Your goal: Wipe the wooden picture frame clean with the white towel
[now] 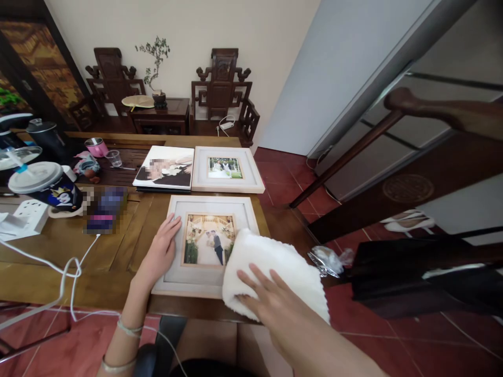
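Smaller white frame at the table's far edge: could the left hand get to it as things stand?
Probably yes: the left hand lies flat on the near frame, and only bare frame border lies between it and the smaller frame.

**Covered corner, blurred patches, cropped edges**

The white towel (275, 272) hides the lower right corner of the near picture frame (208, 246), and the right hand (271, 303) covers part of the towel. A pixelated patch blurs the photo book (165, 168), and another blurs an object beside the cup (47, 186). The bottom edge crops both forearms.
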Tool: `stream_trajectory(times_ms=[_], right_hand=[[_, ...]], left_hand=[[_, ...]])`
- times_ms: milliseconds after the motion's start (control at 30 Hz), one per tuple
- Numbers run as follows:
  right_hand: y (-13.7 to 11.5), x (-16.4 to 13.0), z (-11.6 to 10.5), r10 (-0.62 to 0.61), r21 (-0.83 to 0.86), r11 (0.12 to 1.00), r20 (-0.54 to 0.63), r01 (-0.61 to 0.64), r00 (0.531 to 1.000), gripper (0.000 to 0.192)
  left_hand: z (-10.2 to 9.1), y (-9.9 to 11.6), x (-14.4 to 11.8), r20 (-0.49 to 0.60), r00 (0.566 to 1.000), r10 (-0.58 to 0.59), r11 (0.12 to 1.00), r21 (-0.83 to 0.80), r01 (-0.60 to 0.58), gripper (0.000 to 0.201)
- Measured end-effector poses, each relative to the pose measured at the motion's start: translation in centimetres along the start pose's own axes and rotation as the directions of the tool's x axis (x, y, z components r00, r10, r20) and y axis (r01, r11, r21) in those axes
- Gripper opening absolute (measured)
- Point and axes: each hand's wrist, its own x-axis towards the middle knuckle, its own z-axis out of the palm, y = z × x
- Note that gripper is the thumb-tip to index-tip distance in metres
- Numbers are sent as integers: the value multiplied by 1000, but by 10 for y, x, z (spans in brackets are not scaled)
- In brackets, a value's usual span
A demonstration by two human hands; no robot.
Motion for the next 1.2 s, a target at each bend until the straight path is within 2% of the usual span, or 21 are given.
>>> stream_trajectory(times_ms=[100, 200, 267, 400, 500, 567, 667, 800, 933, 1033, 1100, 1200], right_hand=[[4, 15, -8, 34, 0, 999, 32, -34, 999, 65], [22, 46, -12, 94, -18, 995, 36, -94, 995, 72], [40, 70, -13, 151, -32, 988, -47, -152, 987, 75], [74, 109, -16, 229, -97, 960, -269, -263, 936, 83], [79, 122, -16, 217, -172, 949, -255, -266, 942, 78], [71, 121, -13, 207, -195, 948, -222, -251, 953, 68], [48, 104, -5, 200, -216, 947, -184, -238, 962, 57], [9, 62, 5, 168, -218, 957, -126, -192, 978, 50], [-20, 21, 6, 34, -155, 987, -114, -52, 993, 57], [-26, 8, 0, -49, -77, 996, -61, 45, 997, 64], [-22, 10, -2, -35, -24, 999, -38, 34, 999, 68], [-4, 26, 2, 5, 40, 999, -74, -2, 997, 74]], left_hand=[[-1, 0, -1, 10, 1000, 2, 1000, 0, -2, 48], [0, -2, -1, 10, 1000, 1, 1000, -15, -1, 47], [0, -3, -1, 6, 1000, 1, 1000, -29, 0, 46], [1, -5, 0, 8, 1000, -7, 1000, -25, 7, 47], [1, -7, 0, -2, 1000, -15, 1000, -12, 15, 47], [2, -7, 1, -12, 1000, -14, 1000, -6, 14, 46], [4, -8, 1, -31, 999, -13, 1000, -5, 13, 46], [4, -8, 2, -31, 999, -27, 1000, -8, 27, 47], [3, -7, 2, -7, 1000, -22, 1000, 4, 22, 48], [1, -7, 2, 8, 1000, -20, 1000, 19, 20, 48], [0, -7, 2, 19, 1000, -25, 999, 32, 24, 48], [0, -5, 1, 31, 999, -27, 999, 30, 26, 49]])
